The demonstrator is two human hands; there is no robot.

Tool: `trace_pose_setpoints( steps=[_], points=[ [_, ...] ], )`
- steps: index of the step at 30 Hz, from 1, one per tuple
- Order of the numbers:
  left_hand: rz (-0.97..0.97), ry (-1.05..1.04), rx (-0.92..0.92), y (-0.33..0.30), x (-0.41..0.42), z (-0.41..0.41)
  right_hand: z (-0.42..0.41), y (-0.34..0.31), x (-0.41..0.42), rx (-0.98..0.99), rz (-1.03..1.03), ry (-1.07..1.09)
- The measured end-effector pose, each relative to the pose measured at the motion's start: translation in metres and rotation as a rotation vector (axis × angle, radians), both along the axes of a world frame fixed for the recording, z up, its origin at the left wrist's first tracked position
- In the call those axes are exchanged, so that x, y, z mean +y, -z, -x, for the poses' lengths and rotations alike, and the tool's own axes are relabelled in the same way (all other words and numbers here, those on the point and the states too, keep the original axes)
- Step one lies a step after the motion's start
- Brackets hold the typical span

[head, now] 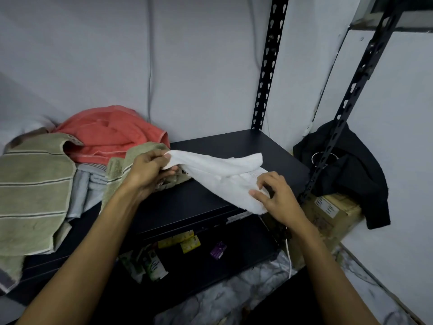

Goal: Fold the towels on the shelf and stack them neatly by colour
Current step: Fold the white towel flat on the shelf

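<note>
**White towel stretched between two hands over the black shelf**

The white towel [222, 177] hangs just above the right half of the shelf [234, 141], drawn out long from upper left to lower right. Its left end is raised and pinched between thumb and fingers of the left hand [150, 170]. Its right end sags toward the shelf's front edge, where the right hand [276, 198] has thumb and curled fingertips closing on the corner. The middle of the cloth droops in a loose fold, with a flap turned up toward the back.

Crowding the left side of the shelf is a heap of unfolded towels. A coral towel [105, 134] is bunched against the wall. A green striped towel [32, 188] spills over the front edge, and a second green towel [119, 170] lies crumpled right behind the left hand, touching it. A pale blue towel [86, 186] shows between the two green ones. That heap leaves only the right part of the shelf bare, under the white towel.

A slotted black upright [267, 66] stands at the shelf's back corner, another at the front right. Beyond it a black garment [351, 174] is draped over a cardboard box [332, 214]. On the lower shelf lie small packets [185, 242], yellow, green and purple.
</note>
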State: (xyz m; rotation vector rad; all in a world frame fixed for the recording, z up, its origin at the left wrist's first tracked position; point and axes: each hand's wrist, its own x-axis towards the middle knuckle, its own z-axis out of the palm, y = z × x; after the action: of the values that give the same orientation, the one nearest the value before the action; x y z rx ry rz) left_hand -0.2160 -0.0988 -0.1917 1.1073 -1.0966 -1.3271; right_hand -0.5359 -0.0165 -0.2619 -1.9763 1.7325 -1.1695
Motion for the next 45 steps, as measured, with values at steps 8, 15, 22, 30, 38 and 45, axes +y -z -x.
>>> trace_pose_setpoints(
  steps=[8,15,22,30,38,45],
  points=[
    [0.161,0.124,-0.342,0.009,0.016,0.012,-0.001,0.01,0.018,-0.392,-0.004,0.348],
    [0.48,0.268,-0.937,0.025,0.03,0.092,-0.052,0.01,0.015,-0.325,-0.081,0.274],
    [0.538,0.162,-1.172,0.045,0.033,0.096,-0.024,0.015,0.053,-0.608,0.181,0.377],
    [0.558,-0.02,-1.196,0.052,0.036,0.094,-0.032,0.031,0.064,-0.64,-0.056,0.085],
    [0.484,0.102,-0.819,0.033,0.036,0.076,-0.021,0.005,0.059,-0.46,-0.143,-0.043],
    [0.527,0.193,-0.596,-0.002,0.039,0.07,-0.016,-0.069,0.042,-0.217,-0.162,-0.269]
  ],
)
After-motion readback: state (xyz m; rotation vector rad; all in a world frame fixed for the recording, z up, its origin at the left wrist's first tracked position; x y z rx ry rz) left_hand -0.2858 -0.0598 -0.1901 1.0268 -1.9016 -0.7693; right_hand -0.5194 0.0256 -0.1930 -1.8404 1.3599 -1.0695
